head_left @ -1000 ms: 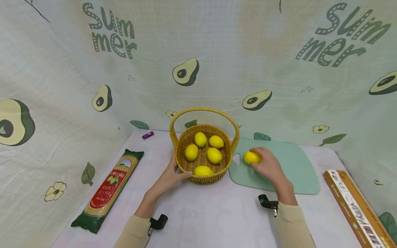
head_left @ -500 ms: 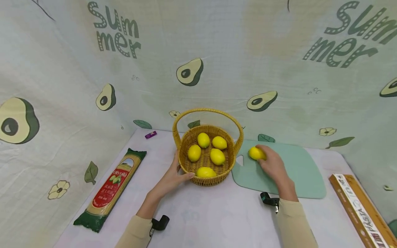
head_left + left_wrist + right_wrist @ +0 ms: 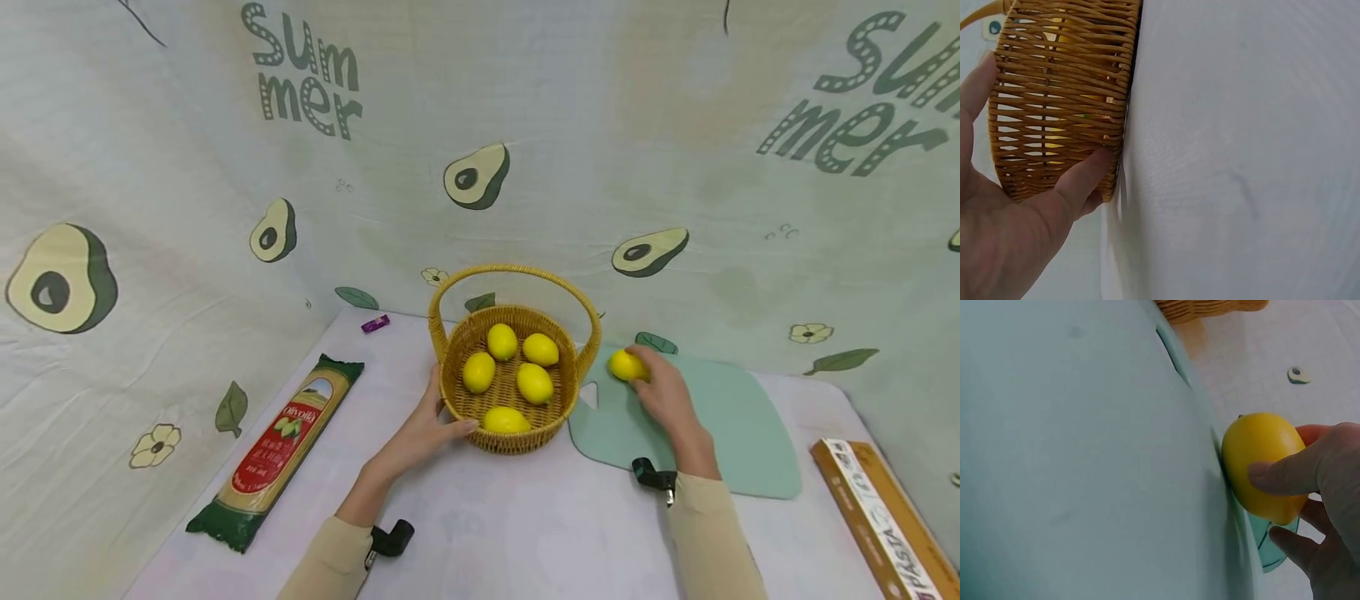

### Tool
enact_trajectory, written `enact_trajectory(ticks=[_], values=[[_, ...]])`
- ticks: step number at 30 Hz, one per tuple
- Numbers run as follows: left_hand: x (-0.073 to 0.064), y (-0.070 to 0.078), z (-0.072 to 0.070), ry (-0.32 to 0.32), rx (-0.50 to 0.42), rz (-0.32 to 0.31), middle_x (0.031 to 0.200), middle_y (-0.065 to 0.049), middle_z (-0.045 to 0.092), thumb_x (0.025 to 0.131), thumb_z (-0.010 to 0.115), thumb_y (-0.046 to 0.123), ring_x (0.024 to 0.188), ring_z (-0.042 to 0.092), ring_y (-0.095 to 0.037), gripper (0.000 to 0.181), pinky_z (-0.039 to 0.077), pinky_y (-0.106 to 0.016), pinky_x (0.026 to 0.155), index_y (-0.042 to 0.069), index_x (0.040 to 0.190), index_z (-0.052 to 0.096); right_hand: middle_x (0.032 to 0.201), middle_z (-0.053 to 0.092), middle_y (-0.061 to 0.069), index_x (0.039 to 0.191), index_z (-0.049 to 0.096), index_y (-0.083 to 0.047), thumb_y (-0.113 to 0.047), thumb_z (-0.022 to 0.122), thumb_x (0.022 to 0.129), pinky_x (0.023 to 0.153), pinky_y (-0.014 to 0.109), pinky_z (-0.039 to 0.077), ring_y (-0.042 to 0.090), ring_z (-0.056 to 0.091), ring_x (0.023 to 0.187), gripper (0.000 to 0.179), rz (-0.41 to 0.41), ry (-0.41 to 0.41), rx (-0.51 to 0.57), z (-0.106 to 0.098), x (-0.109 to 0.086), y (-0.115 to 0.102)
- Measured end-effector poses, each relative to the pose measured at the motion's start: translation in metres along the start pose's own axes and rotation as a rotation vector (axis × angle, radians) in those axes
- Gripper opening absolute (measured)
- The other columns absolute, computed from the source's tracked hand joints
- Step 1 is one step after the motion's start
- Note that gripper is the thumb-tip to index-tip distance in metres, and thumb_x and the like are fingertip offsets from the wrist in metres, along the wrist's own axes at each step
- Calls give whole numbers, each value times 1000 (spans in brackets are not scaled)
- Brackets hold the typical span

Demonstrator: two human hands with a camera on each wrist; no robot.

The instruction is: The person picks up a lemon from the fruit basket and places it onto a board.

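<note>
A yellow wicker basket [image 3: 506, 446] with a tall arched handle stands in the middle of the table, with several lemons [image 3: 535, 384] inside. My left hand [image 3: 420, 432] rests against the basket's left and front side. In the left wrist view its thumb and a finger lie spread along the woven wall [image 3: 1063, 115]. At the far left part of a pale green cutting board [image 3: 720, 417], my right hand [image 3: 666, 398] holds another lemon [image 3: 624, 365]. The right wrist view shows thumb and fingers around this lemon [image 3: 1260, 450], low against the board.
A pasta packet [image 3: 281, 450] lies on the left, and a small purple wrapped piece [image 3: 376, 323] sits near the back edge. A long brown pasta box [image 3: 885, 517] lies at the right. A printed cloth [image 3: 555, 100] hangs behind the table.
My right hand has moved the lemon slightly toward the board's back edge. The left hand stays at the basket. The head view has shifted, so the scene sits farther right.
</note>
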State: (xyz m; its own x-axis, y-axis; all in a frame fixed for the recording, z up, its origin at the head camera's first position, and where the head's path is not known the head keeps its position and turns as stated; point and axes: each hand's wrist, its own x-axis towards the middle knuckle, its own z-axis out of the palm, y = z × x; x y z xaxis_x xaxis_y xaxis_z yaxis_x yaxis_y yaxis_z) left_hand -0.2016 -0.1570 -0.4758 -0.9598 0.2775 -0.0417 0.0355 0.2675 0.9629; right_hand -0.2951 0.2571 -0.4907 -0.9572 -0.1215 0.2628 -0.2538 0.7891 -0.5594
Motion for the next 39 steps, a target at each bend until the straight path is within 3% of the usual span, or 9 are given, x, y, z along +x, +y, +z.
enact_trajectory(ticks=[4, 8, 14, 24, 31, 39], values=[[-6, 18, -1, -20, 3, -37, 166, 3, -19, 86, 77, 39, 156, 2, -29, 121, 7, -54, 125, 24, 157, -21, 148, 45, 28, 142, 49, -2, 6, 62, 88, 110, 68, 31, 50, 39, 137, 56, -15, 0, 22, -1, 0, 3], [-9, 24, -2, -26, 17, -40, 166, 3, -18, 86, 77, 40, 156, 4, -29, 121, 9, -54, 124, 24, 157, -20, 152, 38, 29, 142, 47, 1, 4, 65, 87, 114, 68, 24, 50, 29, 143, 59, -4, -7, 34, -8, -2, -1], [-9, 22, -2, 0, -1, -25, 168, 4, -12, 84, 79, 40, 156, 3, -31, 121, 8, -58, 124, 28, 158, -17, 152, 38, 28, 141, 49, 0, 2, 67, 86, 113, 69, 25, 50, 31, 141, 58, -23, 30, 41, -30, -7, -18], [-7, 22, -1, -17, 2, -10, 168, 3, -11, 85, 78, 40, 156, 4, -31, 121, 7, -58, 123, 28, 158, -17, 151, 42, 23, 145, 47, -5, -5, 66, 91, 110, 68, 30, 47, 36, 140, 57, -10, 4, 55, -60, -26, -55], [-8, 21, -2, -12, 3, -23, 168, 7, -10, 85, 78, 41, 156, 4, -29, 120, 7, -58, 124, 31, 158, -16, 148, 49, 16, 142, 53, -11, -14, 68, 93, 106, 66, 35, 41, 42, 137, 51, -66, -29, 109, -73, -36, -90], [-1, 10, 1, -6, -3, -9, 168, 6, -10, 85, 79, 40, 156, 3, -28, 120, 6, -59, 124, 33, 158, -16, 132, 63, 10, 135, 60, -11, -21, 70, 94, 98, 56, 48, 31, 60, 117, 43, -192, -121, 141, -78, -48, -129]])
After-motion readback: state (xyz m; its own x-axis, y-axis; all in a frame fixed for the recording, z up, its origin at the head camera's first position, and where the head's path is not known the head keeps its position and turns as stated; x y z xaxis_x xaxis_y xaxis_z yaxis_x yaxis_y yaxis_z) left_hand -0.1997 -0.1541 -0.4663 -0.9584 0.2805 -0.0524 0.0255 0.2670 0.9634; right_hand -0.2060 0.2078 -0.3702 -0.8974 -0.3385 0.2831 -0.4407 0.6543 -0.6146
